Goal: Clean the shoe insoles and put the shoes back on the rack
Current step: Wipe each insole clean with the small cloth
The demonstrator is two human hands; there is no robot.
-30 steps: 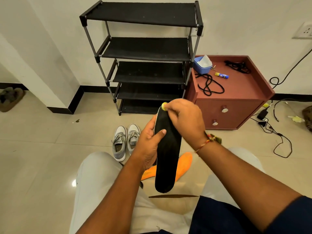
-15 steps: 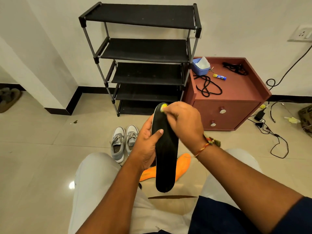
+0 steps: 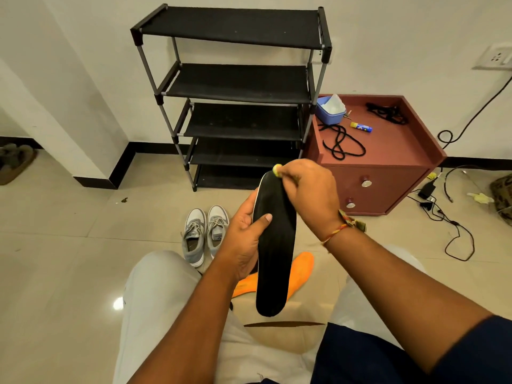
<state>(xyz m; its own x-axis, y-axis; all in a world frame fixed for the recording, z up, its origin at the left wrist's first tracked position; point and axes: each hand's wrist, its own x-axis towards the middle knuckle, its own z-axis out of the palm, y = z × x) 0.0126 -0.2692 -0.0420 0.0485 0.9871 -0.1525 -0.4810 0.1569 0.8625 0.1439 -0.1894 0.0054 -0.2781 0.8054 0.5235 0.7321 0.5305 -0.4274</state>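
My left hand (image 3: 245,239) holds a long black insole (image 3: 275,253) upright by its left edge, thumb across its face. My right hand (image 3: 307,194) presses a small yellow-green cleaning pad (image 3: 276,169) against the insole's top end. An orange insole (image 3: 300,268) lies on the floor behind it, partly hidden. A pair of grey sneakers (image 3: 205,234) stands side by side on the floor in front of the black multi-tier shoe rack (image 3: 235,87), whose shelves hold nothing.
A maroon cabinet (image 3: 388,173) right of the rack carries a blue tub (image 3: 329,109), black cords and a glue stick. Cables and a charger trail over the floor at right. My knees in light trousers fill the lower view. Sandals lie far left.
My right hand with the pad has slid back up to the top tip of the black insole after dipping slightly lower half a second ago. The left hand keeps its hold.
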